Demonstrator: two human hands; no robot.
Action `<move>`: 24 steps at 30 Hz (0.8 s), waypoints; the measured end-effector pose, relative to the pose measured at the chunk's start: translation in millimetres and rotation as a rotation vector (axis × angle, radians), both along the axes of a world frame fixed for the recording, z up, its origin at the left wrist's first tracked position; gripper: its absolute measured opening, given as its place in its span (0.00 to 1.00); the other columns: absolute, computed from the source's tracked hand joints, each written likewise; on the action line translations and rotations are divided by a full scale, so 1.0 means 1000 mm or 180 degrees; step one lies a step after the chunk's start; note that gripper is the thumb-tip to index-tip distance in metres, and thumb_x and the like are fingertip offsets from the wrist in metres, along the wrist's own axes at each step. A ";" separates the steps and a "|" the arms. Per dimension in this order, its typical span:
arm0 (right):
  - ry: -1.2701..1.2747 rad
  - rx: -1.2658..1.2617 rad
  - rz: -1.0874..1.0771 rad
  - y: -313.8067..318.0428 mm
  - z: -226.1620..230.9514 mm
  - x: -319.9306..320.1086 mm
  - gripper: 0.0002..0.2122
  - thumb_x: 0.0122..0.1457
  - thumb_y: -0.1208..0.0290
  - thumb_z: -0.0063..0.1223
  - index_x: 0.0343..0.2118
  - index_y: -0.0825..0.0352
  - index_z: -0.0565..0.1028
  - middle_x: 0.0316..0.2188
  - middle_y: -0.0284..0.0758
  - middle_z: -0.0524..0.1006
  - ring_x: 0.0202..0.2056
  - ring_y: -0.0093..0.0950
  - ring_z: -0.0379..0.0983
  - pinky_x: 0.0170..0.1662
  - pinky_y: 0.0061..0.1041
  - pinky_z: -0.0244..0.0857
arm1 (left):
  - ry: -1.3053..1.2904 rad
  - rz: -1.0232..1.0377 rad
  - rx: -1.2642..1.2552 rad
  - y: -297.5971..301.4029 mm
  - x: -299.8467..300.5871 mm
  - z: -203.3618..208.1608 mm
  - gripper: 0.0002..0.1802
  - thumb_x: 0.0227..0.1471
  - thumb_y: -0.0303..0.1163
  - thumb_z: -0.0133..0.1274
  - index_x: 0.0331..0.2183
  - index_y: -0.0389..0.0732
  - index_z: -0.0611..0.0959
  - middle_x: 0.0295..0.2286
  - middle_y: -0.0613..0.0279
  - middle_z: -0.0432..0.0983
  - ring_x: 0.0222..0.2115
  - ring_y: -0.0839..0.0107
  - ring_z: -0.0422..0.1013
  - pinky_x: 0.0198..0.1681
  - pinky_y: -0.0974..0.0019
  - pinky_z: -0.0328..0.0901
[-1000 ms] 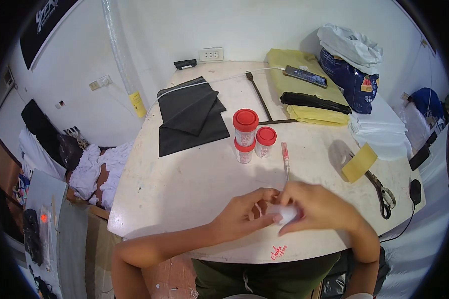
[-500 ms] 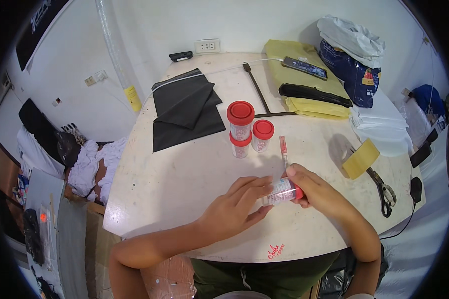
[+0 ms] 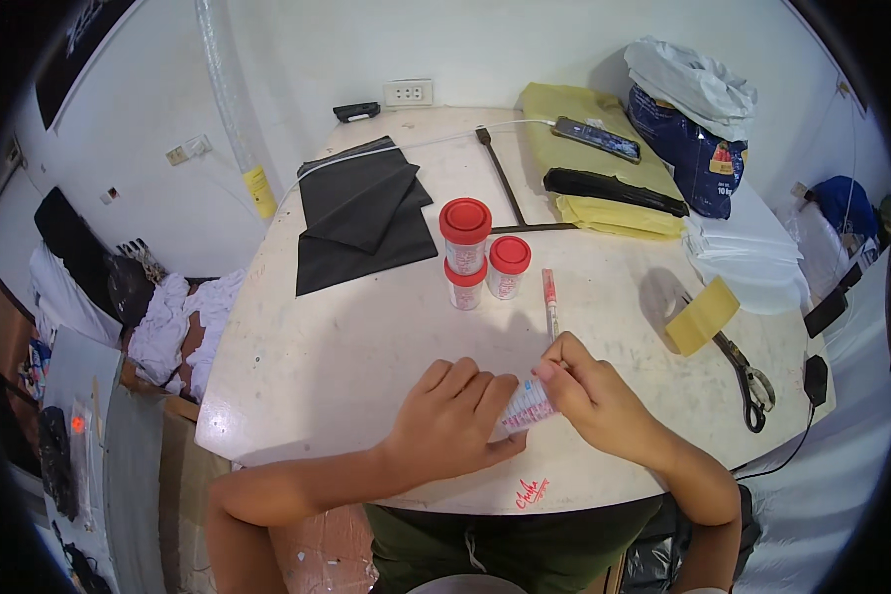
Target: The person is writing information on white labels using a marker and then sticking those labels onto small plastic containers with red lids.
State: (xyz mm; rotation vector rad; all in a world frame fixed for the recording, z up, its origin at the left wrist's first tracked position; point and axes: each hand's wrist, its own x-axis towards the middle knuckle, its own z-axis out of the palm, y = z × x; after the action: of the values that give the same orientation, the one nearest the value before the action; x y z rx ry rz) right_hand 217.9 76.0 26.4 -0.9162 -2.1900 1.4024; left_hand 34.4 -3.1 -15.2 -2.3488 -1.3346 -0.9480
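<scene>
Over the near part of the table, a clear specimen cup with a printed label lies tilted between my two hands. My left hand is closed around its lower-left end. My right hand wraps the other end, its thumb on top, and hides the lid. Just beyond, three more specimen cups with red lids stand upright: one cup is stacked on another cup, and a third cup sits at their right. A red-and-clear pen lies past my right hand.
Black folded sheets lie at the back left. Yellow packaging carries a phone, beside a blue bag. On the right are a yellow tape roll, scissors and white sheets. A white cable crosses the back.
My right hand has closed further over the lid end, so the red lid no longer shows. The cup is tilted more steeply, and the whole view has shifted slightly.
</scene>
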 end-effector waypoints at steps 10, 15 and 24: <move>0.0532 -0.0096 0.0167 -0.008 -0.006 0.001 0.06 0.66 0.70 0.42 0.39 0.67 0.62 0.22 0.28 0.65 0.24 0.15 0.60 0.28 0.18 0.57 | -0.0723 -0.0430 -0.1001 -0.005 -0.007 0.009 0.21 0.41 0.44 0.65 0.28 0.37 0.78 0.16 0.64 0.67 0.14 0.68 0.62 0.25 0.67 0.57; 0.0883 0.1200 0.0716 -0.001 -0.009 0.014 0.13 0.59 0.71 0.54 0.43 0.67 0.64 0.29 0.35 0.71 0.27 0.21 0.68 0.28 0.20 0.62 | -0.3146 -0.1436 -0.4149 -0.002 -0.009 0.018 0.26 0.54 0.53 0.50 0.25 0.36 0.76 0.14 0.64 0.65 0.13 0.75 0.61 0.19 0.70 0.54; 0.0342 0.2379 0.1759 0.037 0.012 0.027 0.36 0.44 0.75 0.69 0.57 0.64 0.62 0.41 0.39 0.75 0.37 0.32 0.75 0.40 0.26 0.68 | -0.4374 -0.3357 -0.5719 0.013 -0.023 -0.001 0.35 0.55 0.62 0.42 0.24 0.35 0.75 0.13 0.65 0.63 0.10 0.78 0.57 0.16 0.72 0.53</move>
State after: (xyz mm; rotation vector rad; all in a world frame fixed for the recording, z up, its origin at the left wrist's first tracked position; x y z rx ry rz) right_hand 244.8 112.8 38.1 0.0316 -2.6698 0.6515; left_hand 11.6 10.2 -16.1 -4.1427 -1.3265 -3.0384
